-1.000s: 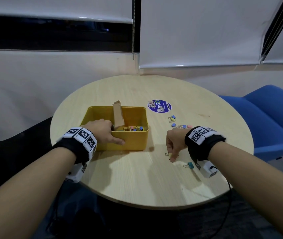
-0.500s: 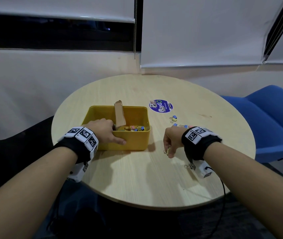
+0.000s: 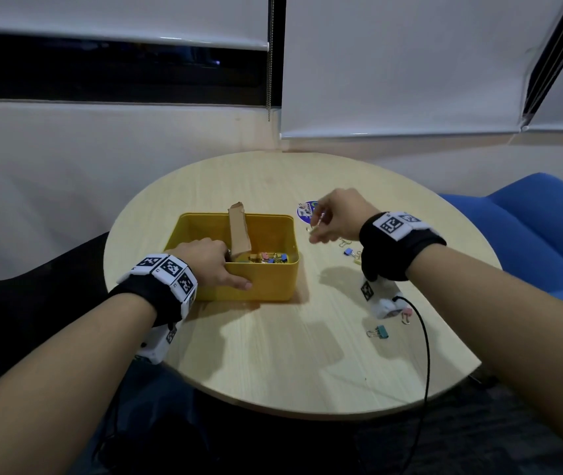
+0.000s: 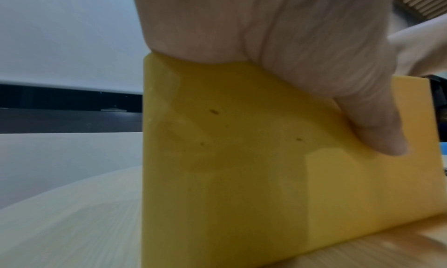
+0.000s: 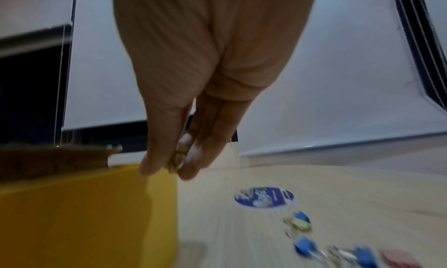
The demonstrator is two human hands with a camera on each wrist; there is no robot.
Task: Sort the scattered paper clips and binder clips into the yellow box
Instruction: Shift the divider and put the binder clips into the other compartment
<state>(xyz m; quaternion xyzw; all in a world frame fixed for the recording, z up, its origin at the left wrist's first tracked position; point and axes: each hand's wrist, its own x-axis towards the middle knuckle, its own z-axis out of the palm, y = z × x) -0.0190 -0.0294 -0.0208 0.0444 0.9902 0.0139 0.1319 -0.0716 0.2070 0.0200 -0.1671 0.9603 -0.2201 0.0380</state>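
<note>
The yellow box (image 3: 275, 282) stands on the round table, split by a brown cardboard divider (image 3: 239, 231), with several coloured binder clips (image 3: 268, 258) in its right part. My left hand (image 3: 210, 264) grips the box's near-left rim (image 4: 217, 138), thumb down the front wall. My right hand (image 3: 333, 217) hovers just right of the box's far corner, pinching a small gold binder clip (image 3: 316, 225) between thumb and fingers (image 5: 177, 160). Loose clips lie on the table: a blue one (image 3: 348, 252), a teal one (image 3: 378, 332) and a pink one (image 3: 407, 314).
A round blue sticker (image 3: 305, 209) is stuck on the light wood table (image 3: 273, 365) behind my right hand. A blue chair (image 3: 540, 234) stands to the right. A black cable (image 3: 425, 354) hangs from my right wrist over the table's edge.
My right hand picked the gold clip up from the table's front and carried it up and away toward the box's right side. The left hand stayed on the box.
</note>
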